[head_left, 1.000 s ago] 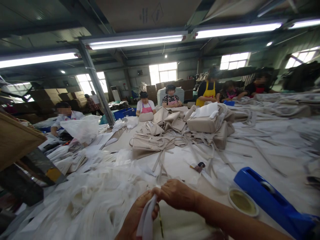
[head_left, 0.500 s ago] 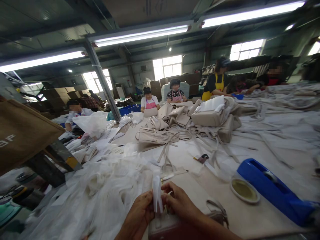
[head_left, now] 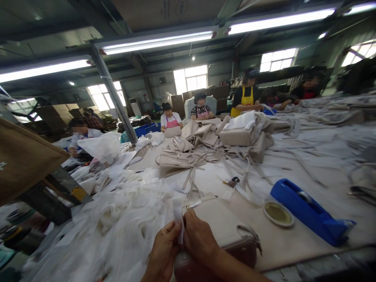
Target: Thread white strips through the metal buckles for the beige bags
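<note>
at the bottom centre of the frame the person's left hand (head_left: 162,250) and right hand (head_left: 199,238) meet, fingers pressed together, both pinching a narrow strip of white paper or tissue (head_left: 178,217) that stands upright between them. just below and to the right of the hands lies a beige leather handbag with a dark reddish edge (head_left: 223,235), flat on the pale worktable (head_left: 293,164); the right wrist rests over its near corner. to the right of the bag, in the lower right of the frame, sits a round shallow tin with a yellowish inside (head_left: 278,214), and just beside it a long blue plastic tape dispenser (head_left: 310,212) angled toward the right edge. left of the hands a loose heap of white tissue wrapping (head_left: 117,219) spreads across the lower left. in the middle of the frame lie more beige handbags with long straps (head_left: 179,161), and behind them a taller pile of beige bags topped with white sheets (head_left: 243,135). at the left edge a brown cardboard box (head_left: 23,160) juts in. along the far side of the table, across the upper middle, at least 5 other people sit or stand at work, one in a yellow apron (head_left: 246,101) and one in a pink apron (head_left: 172,121).
</note>
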The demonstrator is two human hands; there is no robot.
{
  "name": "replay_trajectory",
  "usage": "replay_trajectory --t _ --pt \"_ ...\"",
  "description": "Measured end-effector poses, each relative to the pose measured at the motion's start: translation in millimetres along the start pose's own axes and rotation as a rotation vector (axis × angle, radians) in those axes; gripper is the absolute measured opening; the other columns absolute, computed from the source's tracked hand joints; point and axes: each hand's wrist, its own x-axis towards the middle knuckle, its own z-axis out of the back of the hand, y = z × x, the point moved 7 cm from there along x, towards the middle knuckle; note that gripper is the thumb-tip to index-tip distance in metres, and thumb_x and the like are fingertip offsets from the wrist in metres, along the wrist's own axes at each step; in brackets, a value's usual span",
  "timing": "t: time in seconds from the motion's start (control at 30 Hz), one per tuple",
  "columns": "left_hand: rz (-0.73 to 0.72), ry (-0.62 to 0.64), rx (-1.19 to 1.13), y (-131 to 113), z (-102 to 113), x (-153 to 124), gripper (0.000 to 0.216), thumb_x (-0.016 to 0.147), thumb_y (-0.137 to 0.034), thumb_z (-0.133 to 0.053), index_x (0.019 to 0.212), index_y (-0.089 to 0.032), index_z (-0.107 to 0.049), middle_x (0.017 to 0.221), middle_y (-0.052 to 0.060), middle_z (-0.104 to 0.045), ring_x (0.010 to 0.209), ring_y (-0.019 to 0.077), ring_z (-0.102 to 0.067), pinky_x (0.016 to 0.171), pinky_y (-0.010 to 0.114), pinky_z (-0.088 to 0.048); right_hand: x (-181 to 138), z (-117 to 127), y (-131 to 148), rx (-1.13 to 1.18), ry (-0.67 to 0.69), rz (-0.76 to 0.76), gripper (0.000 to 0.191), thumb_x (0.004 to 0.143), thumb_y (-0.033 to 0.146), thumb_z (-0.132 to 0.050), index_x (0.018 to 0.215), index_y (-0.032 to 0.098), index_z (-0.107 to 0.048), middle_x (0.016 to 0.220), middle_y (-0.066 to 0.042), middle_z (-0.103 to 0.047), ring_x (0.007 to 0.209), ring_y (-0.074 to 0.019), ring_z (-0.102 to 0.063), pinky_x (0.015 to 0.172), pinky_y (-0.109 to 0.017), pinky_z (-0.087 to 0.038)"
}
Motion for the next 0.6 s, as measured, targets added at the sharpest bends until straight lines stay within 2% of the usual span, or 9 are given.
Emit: replay_trajectory --t 0.13,0.23,0.3,0.37,0.43,0.5,0.6 --pt "0.011 -0.081 -0.03 7.0 5.7 3.6 0.026 0.079 -0.022 -0.067 0.102 -0.013 -0.065 0.077 0.006 -0.071 0.072 0.0171 -0.063 0.055 0.023 -0.046 -8.1 -5.6 3.6 -0.016 0.026 0.036 0.028 0.085 0.009 -0.033 0.108 0.013 -0.049 0.108 -0.018 -0.057 0.094 -0.0274 -0.058 0.078 -0.04 -0.047" --pt "-0.041 -0.098 -0.018 8.7 7.1 7.7 0.026 0.077 -0.026 -0.069 0.1 -0.013 -0.065 0.075 0.005 -0.069 0.067 0.0147 -0.061 0.054 0.022 -0.045 -18.8 6.5 5.0 0.219 0.108 0.158 0.039 0.077 0.011 -0.049 0.116 0.015 -0.047 0.111 -0.014 -0.056 0.098 -0.0249 -0.057 0.083 -0.037 -0.047" --pt "-0.078 -0.116 0.0 9.5 8.8 10.6 0.028 0.077 -0.029 -0.07 0.098 -0.012 -0.065 0.073 0.004 -0.068 0.065 0.0128 -0.058 0.055 0.02 -0.045 -22.1 18.9 -3.1 0.454 0.164 0.11 0.044 0.076 0.014 -0.055 0.118 0.019 -0.046 0.102 -0.007 -0.06 0.089 -0.019 -0.059 0.078 -0.03 -0.048" --pt "-0.102 -0.147 0.019 10.4 10.7 12.3 0.027 0.076 -0.03 -0.071 0.093 -0.011 -0.066 0.071 0.003 -0.066 0.062 0.0111 -0.056 0.055 0.019 -0.046 -20.8 30.8 -16.8 0.584 0.135 -0.029 0.032 0.082 0.023 -0.053 0.114 0.02 -0.049 0.093 -0.003 -0.063 0.079 -0.0146 -0.06 0.072 -0.026 -0.047" --pt "-0.117 -0.163 0.029 10.1 9.7 11.9 0.026 0.075 -0.031 -0.071 0.089 -0.01 -0.065 0.069 0.003 -0.066 0.06 0.0105 -0.054 0.055 0.019 -0.046 -17.4 38.5 -24.7 0.568 0.07 -0.103 0.021 0.086 0.034 -0.05 0.101 0.019 -0.054 0.088 -0.002 -0.064 0.075 -0.0137 -0.059 0.069 -0.025 -0.044" --pt "-0.126 -0.147 0.034 8.1 4.9 9.4 0.026 0.076 -0.033 -0.071 0.09 -0.012 -0.065 0.069 0.003 -0.066 0.061 0.0114 -0.056 0.055 0.019 -0.045 -13.5 37.4 -26.0 0.501 0.05 -0.117 0.021 0.084 0.04 -0.055 0.087 0.019 -0.057 0.083 -0.001 -0.065 0.072 -0.0136 -0.058 0.067 -0.025 -0.041" --pt "-0.112 -0.135 0.011 5.0 -1.2 4.6 0.024 0.077 -0.03 -0.07 0.094 -0.014 -0.064 0.075 0.004 -0.068 0.065 0.0125 -0.059 0.056 0.018 -0.047 -9.4 26.1 -27.5 0.449 0.061 -0.153 0.018 0.079 0.036 -0.061 0.08 0.019 -0.057 0.078 0.001 -0.066 0.071 -0.0135 -0.058 0.065 -0.024 -0.038"
